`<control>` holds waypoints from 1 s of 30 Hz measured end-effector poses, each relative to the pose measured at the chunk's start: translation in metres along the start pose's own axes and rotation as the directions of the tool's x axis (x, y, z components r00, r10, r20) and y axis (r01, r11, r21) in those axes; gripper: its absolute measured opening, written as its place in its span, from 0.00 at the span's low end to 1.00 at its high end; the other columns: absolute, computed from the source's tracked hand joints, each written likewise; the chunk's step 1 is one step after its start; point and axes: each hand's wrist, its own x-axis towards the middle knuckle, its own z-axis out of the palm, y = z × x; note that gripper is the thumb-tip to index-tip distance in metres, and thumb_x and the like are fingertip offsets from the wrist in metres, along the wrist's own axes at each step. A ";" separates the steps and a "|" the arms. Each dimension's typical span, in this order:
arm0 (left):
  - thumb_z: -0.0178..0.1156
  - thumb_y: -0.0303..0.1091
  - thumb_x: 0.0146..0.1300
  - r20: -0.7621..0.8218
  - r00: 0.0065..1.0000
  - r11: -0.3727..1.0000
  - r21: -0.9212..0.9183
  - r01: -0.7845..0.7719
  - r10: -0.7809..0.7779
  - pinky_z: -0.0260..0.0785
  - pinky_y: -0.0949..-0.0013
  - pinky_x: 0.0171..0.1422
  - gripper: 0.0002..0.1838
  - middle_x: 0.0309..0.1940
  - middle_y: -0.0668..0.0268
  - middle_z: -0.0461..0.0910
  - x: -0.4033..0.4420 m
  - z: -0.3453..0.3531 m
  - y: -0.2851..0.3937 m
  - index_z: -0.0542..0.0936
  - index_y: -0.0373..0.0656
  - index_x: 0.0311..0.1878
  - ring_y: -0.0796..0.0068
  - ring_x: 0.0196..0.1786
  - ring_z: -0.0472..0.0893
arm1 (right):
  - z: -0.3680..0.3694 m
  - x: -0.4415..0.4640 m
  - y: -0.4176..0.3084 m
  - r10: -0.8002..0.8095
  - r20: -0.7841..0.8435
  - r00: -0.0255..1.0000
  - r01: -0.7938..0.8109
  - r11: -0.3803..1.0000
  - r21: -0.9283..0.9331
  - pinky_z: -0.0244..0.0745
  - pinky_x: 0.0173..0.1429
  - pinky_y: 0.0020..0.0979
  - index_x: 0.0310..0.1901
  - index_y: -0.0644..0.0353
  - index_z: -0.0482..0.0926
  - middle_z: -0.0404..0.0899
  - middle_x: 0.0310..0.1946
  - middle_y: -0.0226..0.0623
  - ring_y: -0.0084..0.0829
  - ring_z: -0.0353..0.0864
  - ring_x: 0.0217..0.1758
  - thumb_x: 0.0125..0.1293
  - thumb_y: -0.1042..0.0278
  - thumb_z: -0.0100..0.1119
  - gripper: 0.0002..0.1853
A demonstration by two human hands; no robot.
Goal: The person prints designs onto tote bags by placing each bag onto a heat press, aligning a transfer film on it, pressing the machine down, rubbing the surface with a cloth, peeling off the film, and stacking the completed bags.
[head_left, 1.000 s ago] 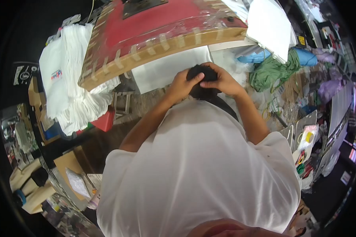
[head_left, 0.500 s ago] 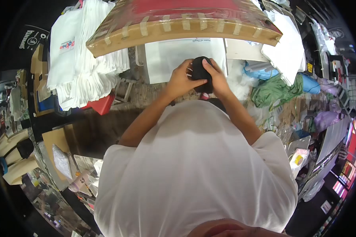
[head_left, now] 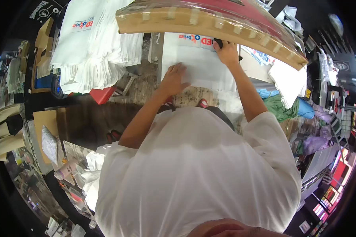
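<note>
Far left, 10 o'clock: brown cardboard (head_left: 43,35), can't tell if it's a box; a blue item (head_left: 43,81) shows at its lower end. Around 8–9 o'clock: pale plastic packet (head_left: 49,144), contents unclear, on a flat cardboard sheet (head_left: 42,120). At 10–11 o'clock: tall stack of white printed pieces (head_left: 95,51), lower edges fanned out; red item (head_left: 103,94) just below it.

At 12 o'clock: left grip (head_left: 174,79), slightly blurred, fingers spread wide, nothing visible in it. It's over the left part of the white sheet (head_left: 203,65); can't tell how firmly it touches. Sheet has red and blue print near its top edge, partly under the tilted frame (head_left: 209,19) with taped brown border and red middle.

At 1 o'clock: right grip (head_left: 227,53), narrow, holding a small black item (head_left: 218,42) at the fingertips, on the hand's 11 o'clock side, by the sheet's upper right print, just below the frame edge.

At 3 o'clock: crumpled green plastic (head_left: 283,107), then purple bag (head_left: 315,145), contents not readable.
</note>
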 end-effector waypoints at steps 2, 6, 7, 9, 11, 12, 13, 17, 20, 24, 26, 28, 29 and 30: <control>0.70 0.48 0.57 -0.009 0.999 0.999 -0.040 -0.037 0.036 0.58 0.51 0.76 0.39 0.72 0.49 0.62 -0.004 0.001 -0.008 0.69 0.41 0.69 0.45 0.72 0.62 | 0.031 -0.009 -0.018 -0.111 -0.034 0.993 0.111 0.994 0.018 0.74 0.58 0.52 0.54 0.53 0.80 0.76 0.55 0.52 0.60 0.73 0.57 0.63 0.57 0.64 0.20; 0.70 0.47 0.56 -0.042 0.999 0.988 -0.148 -0.034 0.028 0.60 0.53 0.75 0.37 0.73 0.52 0.60 -0.007 0.002 -0.013 0.72 0.41 0.66 0.47 0.73 0.61 | 0.063 -0.009 -0.088 -0.309 0.049 0.950 0.301 0.945 0.129 0.75 0.57 0.49 0.52 0.53 0.81 0.74 0.57 0.51 0.57 0.76 0.54 0.61 0.59 0.65 0.18; 0.70 0.47 0.56 -0.042 0.999 0.988 -0.154 -0.021 0.015 0.60 0.53 0.75 0.37 0.73 0.52 0.60 -0.006 0.000 -0.014 0.72 0.41 0.66 0.47 0.73 0.61 | 0.065 -0.001 -0.094 -0.315 0.060 0.947 0.306 0.943 0.134 0.75 0.57 0.49 0.52 0.53 0.81 0.74 0.57 0.51 0.57 0.76 0.54 0.61 0.59 0.65 0.18; 0.69 0.47 0.55 0.022 1.000 0.980 -0.200 -0.002 0.007 0.56 0.54 0.77 0.36 0.72 0.47 0.61 -0.005 -0.001 -0.014 0.74 0.36 0.63 0.45 0.73 0.60 | 0.077 0.023 -0.099 -0.383 0.152 0.911 0.353 0.916 0.189 0.75 0.57 0.49 0.51 0.51 0.82 0.76 0.57 0.49 0.53 0.76 0.57 0.58 0.58 0.68 0.19; 0.69 0.48 0.55 0.052 0.999 0.980 -0.198 0.005 0.006 0.58 0.54 0.76 0.36 0.73 0.49 0.60 -0.005 -0.006 -0.017 0.73 0.37 0.64 0.47 0.74 0.60 | 0.086 0.051 -0.100 -0.395 0.128 0.910 0.391 0.919 0.055 0.76 0.57 0.48 0.50 0.50 0.83 0.77 0.56 0.49 0.52 0.77 0.57 0.57 0.58 0.68 0.19; 0.69 0.50 0.56 0.077 0.997 0.982 -0.189 0.007 0.008 0.59 0.55 0.76 0.37 0.74 0.52 0.59 -0.004 -0.006 -0.018 0.73 0.39 0.65 0.49 0.75 0.59 | 0.090 0.065 -0.101 -0.413 0.096 0.906 0.420 0.904 -0.082 0.76 0.57 0.47 0.50 0.50 0.83 0.79 0.54 0.48 0.50 0.77 0.56 0.56 0.57 0.69 0.19; 0.69 0.50 0.56 0.076 0.997 0.980 -0.196 0.016 -0.001 0.59 0.55 0.76 0.37 0.74 0.52 0.59 -0.004 -0.006 -0.019 0.73 0.39 0.65 0.49 0.75 0.59 | 0.093 0.078 -0.100 -0.419 0.104 0.902 0.428 0.901 -0.078 0.76 0.57 0.47 0.50 0.50 0.83 0.79 0.54 0.48 0.50 0.77 0.56 0.56 0.57 0.69 0.19; 0.68 0.52 0.57 0.148 0.989 0.968 -0.248 0.025 0.013 0.56 0.55 0.78 0.38 0.75 0.51 0.56 0.000 -0.008 -0.025 0.72 0.39 0.66 0.49 0.77 0.55 | 0.094 0.091 -0.110 -0.290 0.280 0.915 0.298 0.955 0.015 0.76 0.57 0.47 0.51 0.49 0.81 0.79 0.51 0.51 0.50 0.79 0.54 0.55 0.57 0.70 0.21; 0.68 0.54 0.57 0.198 0.980 0.967 -0.255 0.024 0.028 0.52 0.55 0.79 0.40 0.76 0.47 0.53 0.002 -0.005 -0.024 0.71 0.36 0.67 0.48 0.79 0.51 | 0.071 0.057 -0.115 -0.251 0.375 0.892 0.268 0.963 0.008 0.77 0.56 0.48 0.50 0.48 0.81 0.76 0.53 0.51 0.52 0.79 0.54 0.55 0.59 0.70 0.19; 0.68 0.55 0.58 0.264 0.963 0.970 -0.244 0.016 0.050 0.48 0.55 0.81 0.43 0.77 0.42 0.50 0.005 -0.011 -0.024 0.69 0.33 0.68 0.46 0.80 0.47 | 0.046 0.021 -0.113 -0.218 0.443 0.870 0.190 0.976 0.106 0.76 0.58 0.48 0.48 0.49 0.82 0.72 0.55 0.50 0.53 0.77 0.54 0.54 0.66 0.69 0.17; 0.67 0.55 0.58 0.289 0.956 0.972 -0.233 0.013 0.056 0.48 0.55 0.81 0.43 0.77 0.42 0.49 0.006 -0.014 -0.023 0.68 0.33 0.68 0.46 0.80 0.47 | 0.058 0.033 -0.105 -0.269 0.365 0.891 0.247 0.963 0.106 0.76 0.57 0.47 0.48 0.49 0.82 0.74 0.53 0.52 0.53 0.78 0.53 0.55 0.64 0.70 0.18; 0.67 0.56 0.59 0.311 0.948 0.976 -0.217 0.002 0.068 0.47 0.55 0.81 0.44 0.77 0.42 0.47 0.007 -0.016 -0.024 0.67 0.34 0.69 0.45 0.80 0.47 | 0.069 0.059 -0.105 -0.362 0.230 0.903 0.355 0.932 0.073 0.76 0.55 0.47 0.48 0.49 0.82 0.77 0.51 0.52 0.53 0.79 0.50 0.55 0.60 0.70 0.18; 0.67 0.55 0.58 0.309 0.949 0.974 -0.225 0.011 0.061 0.47 0.55 0.81 0.44 0.77 0.42 0.46 0.008 -0.017 -0.024 0.67 0.34 0.70 0.45 0.80 0.47 | 0.074 0.077 -0.108 -0.395 0.174 0.902 0.394 0.918 0.044 0.75 0.55 0.46 0.47 0.50 0.83 0.78 0.51 0.50 0.52 0.80 0.49 0.55 0.59 0.70 0.17; 0.68 0.55 0.57 0.311 0.949 0.972 -0.236 0.014 0.062 0.48 0.55 0.81 0.45 0.78 0.42 0.45 0.009 -0.016 -0.021 0.66 0.35 0.70 0.44 0.80 0.47 | 0.101 0.086 -0.100 -0.355 0.105 0.929 0.349 0.934 0.071 0.75 0.54 0.46 0.47 0.50 0.83 0.79 0.50 0.47 0.49 0.80 0.48 0.55 0.58 0.69 0.17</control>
